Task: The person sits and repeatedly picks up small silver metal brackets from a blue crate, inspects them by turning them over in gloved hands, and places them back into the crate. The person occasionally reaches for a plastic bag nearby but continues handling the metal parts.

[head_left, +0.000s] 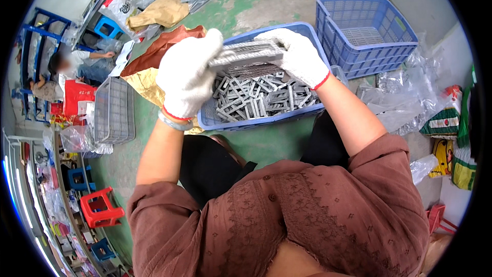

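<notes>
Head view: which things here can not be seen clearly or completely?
- Stack of grey frames: its ends are covered by the left hand and right hand; the count is too fine to tell.
- Blue crate of frames: its far part is hidden behind both hands.
- Empty blue basket: its contents are not discernible through the mesh.
- Yellow bags: cut off by the right rim.

Green floor (266, 143) — blue crates (365, 31), grey basket (114, 110), red stool (102, 206), brown paper (159, 13).
</notes>
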A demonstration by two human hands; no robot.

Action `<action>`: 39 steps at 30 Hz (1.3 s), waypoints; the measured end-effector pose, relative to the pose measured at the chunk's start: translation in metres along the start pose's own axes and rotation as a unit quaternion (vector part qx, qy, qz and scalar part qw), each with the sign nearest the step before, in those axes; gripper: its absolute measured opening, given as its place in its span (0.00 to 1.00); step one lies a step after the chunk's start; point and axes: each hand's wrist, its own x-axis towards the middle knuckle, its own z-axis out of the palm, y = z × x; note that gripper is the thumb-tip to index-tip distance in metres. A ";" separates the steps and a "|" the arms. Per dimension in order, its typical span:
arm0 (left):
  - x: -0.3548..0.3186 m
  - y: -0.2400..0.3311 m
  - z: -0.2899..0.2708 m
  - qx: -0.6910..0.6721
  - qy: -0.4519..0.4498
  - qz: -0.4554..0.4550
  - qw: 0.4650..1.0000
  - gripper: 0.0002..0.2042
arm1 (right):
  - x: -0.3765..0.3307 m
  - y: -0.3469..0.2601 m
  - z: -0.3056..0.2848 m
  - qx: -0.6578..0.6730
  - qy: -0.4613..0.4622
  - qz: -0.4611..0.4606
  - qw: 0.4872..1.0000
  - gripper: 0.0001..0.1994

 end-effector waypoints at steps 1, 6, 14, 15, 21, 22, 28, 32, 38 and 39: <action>-0.003 -0.009 0.003 -0.021 0.032 -0.015 0.999 0.16 | 0.000 -0.004 0.000 0.008 -0.022 0.031 0.999 0.20; -0.007 -0.099 -0.010 -0.145 0.026 -0.267 0.952 0.11 | 0.002 -0.002 0.001 0.092 0.040 0.131 0.986 0.24; -0.025 -0.184 -0.021 0.295 -0.295 -0.391 0.820 0.31 | 0.009 0.001 0.001 0.331 0.074 0.104 0.935 0.21; -0.020 -0.170 -0.016 0.245 -0.255 -0.378 0.856 0.31 | 0.010 0.007 0.001 0.332 0.083 0.082 0.936 0.21; 0.005 -0.056 0.015 -0.136 -0.142 -0.127 0.972 0.36 | 0.006 -0.002 -0.007 0.363 0.011 0.151 0.919 0.18; 0.013 -0.033 0.009 -0.216 -0.196 -0.194 0.937 0.37 | 0.003 -0.006 -0.008 0.335 0.019 0.137 0.932 0.19; 0.032 0.011 0.006 -0.471 -0.235 -0.448 0.722 0.24 | -0.005 -0.010 -0.006 0.164 0.060 0.076 0.982 0.23; 0.013 0.014 0.014 -0.442 -0.183 -0.416 0.773 0.20 | -0.005 0.000 -0.001 0.189 0.087 0.000 0.978 0.22; -0.001 0.021 0.024 -0.478 -0.091 -0.413 0.770 0.18 | 0.000 0.018 0.004 0.300 0.084 -0.047 0.949 0.25; -0.004 0.021 0.025 -0.475 -0.085 -0.411 0.774 0.18 | -0.002 0.011 0.004 0.330 0.078 -0.008 0.941 0.26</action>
